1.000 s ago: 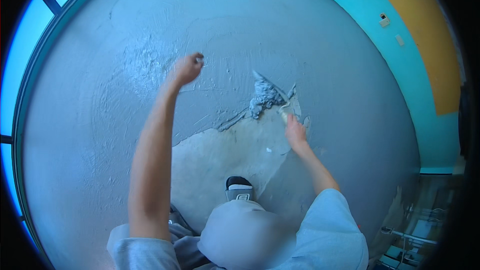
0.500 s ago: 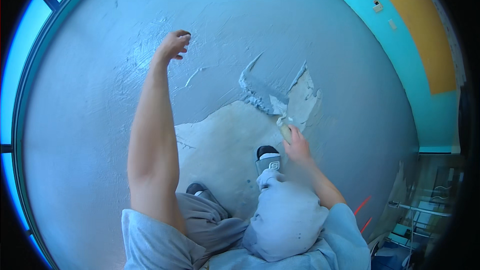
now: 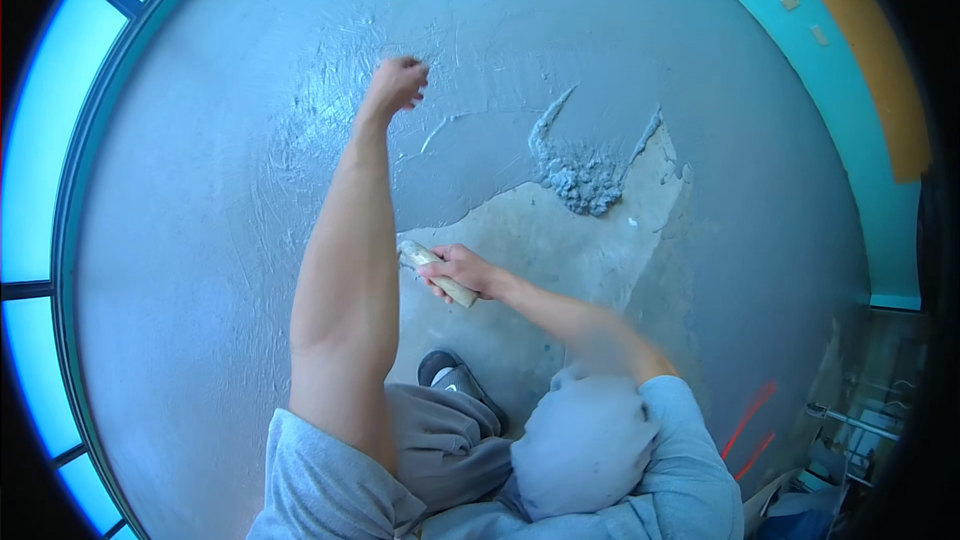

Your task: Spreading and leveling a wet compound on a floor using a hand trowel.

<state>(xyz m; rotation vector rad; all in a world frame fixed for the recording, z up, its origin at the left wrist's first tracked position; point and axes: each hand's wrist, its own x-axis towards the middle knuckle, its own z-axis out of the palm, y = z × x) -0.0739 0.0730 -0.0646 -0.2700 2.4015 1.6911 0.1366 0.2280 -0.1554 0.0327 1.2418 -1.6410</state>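
My right hand (image 3: 458,274) grips a trowel (image 3: 455,287) by its pale handle, low over the bare floor patch (image 3: 500,230). The trowel's blade is mostly hidden behind my left forearm. My left hand (image 3: 398,83) hangs over the wet grey coating (image 3: 330,130), its fingers loosely bent and slightly apart, with nothing visible in them. A lumpy heap of grey mortar (image 3: 585,183) lies at the far edge of the bare patch. From it, raised ridges run outward on both sides.
A slipper (image 3: 455,377) on my foot rests on the bare patch. Dark-framed windows (image 3: 60,140) line the left side. The turquoise wall (image 3: 830,110) curves along the right, with orange above it. A metal rack (image 3: 850,420) stands at the lower right, near red marks (image 3: 750,420).
My right hand has swung left with the trowel, away from the mortar, leaving a lumpy heap there. The view has shifted, and my right foot is now hidden.
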